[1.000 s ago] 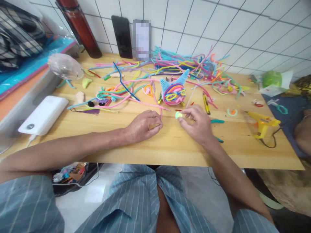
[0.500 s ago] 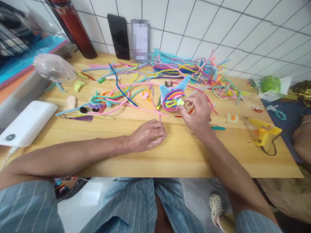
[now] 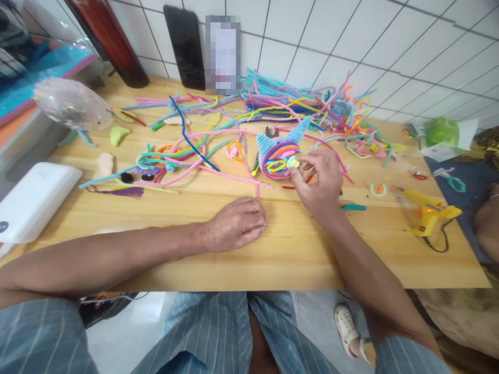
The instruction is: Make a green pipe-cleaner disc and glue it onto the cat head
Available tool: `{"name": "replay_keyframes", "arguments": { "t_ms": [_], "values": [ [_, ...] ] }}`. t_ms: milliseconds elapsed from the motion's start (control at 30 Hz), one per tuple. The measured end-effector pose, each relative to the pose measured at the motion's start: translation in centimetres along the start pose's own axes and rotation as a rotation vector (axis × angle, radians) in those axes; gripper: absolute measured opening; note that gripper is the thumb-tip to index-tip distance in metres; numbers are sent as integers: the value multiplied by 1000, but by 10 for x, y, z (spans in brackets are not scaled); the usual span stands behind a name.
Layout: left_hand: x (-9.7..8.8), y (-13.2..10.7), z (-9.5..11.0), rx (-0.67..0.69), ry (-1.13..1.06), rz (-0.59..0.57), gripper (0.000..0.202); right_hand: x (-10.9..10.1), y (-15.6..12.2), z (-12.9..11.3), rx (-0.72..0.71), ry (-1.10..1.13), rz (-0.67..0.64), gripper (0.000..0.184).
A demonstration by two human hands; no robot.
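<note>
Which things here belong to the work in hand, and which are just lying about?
In use: right hand pinching pale-green coil at horned pipe-cleaner figure; left hand resting on table.
Lying about: loose pipe cleaners, yellow glue gun, white power bank, black phone.

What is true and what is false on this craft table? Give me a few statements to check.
1. The right hand pinches a small pale green coil against the striped pipe-cleaner figure. True.
2. The left hand is raised in the air with scissors. False: it rests on the table, fingers curled, and no scissors show in it.
3. The yellow glue gun lies on the table to the right of the right hand. True.
4. The white power bank sits beside the glue gun. False: it lies at the table's far left.
</note>
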State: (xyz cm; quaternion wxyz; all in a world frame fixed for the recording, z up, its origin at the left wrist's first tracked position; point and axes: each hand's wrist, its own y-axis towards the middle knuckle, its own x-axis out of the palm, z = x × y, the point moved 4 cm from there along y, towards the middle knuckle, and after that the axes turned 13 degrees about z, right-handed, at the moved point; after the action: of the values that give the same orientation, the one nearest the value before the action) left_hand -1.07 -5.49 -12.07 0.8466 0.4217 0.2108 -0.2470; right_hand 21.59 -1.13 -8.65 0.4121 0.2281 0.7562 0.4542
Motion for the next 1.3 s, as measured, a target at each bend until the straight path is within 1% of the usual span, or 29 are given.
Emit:
{"name": "replay_keyframes", "arguments": {
  "t_ms": [200,333,467,567,667,733,833,933,1000,1067,1133,1167,1233,1300],
  "values": [
    [-1,1,1,12,6,4,18,0,1,-1,19,1,-12,17],
    [-2,1,2,34,6,15,18,0,1,-2,11,15,5,15],
    [-1,1,1,14,10,-19,18,-1,2,0,48,26,-30,15],
    [0,1,0,6,3,-23,18,-9,5,-3,58,26,-17,13],
    [-1,2,0,-4,-5,-12,19,-23,5,-15,49,15,-15,12],
    [-2,2,0,-22,-19,10,20,-31,-1,-24,46,34,-77,13],
    [-7,4,-1,-39,-56,97,15,-37,-19,-34,5,65,-211,16],
    [-10,4,-3,-26,-70,185,11,-35,-44,-39,-57,36,-324,13],
    [-10,4,-6,-29,-54,208,11,-31,-58,-41,-72,-15,-400,9],
    [-11,4,-10,-58,-38,228,10,-30,-64,-42,-67,-40,-439,8],
    [-14,5,-14,-105,-30,270,8,-39,-61,-40,-49,-21,-398,11],
    [-16,5,-17,-131,-22,300,6,-49,-57,-37,-31,-7,-351,11],
    [-20,7,-23,-196,16,366,6,-77,-50,-22,26,-11,-217,6],
    [-24,9,-31,-270,61,420,13,-116,-47,5,141,-100,-64,12]
  ]
}}
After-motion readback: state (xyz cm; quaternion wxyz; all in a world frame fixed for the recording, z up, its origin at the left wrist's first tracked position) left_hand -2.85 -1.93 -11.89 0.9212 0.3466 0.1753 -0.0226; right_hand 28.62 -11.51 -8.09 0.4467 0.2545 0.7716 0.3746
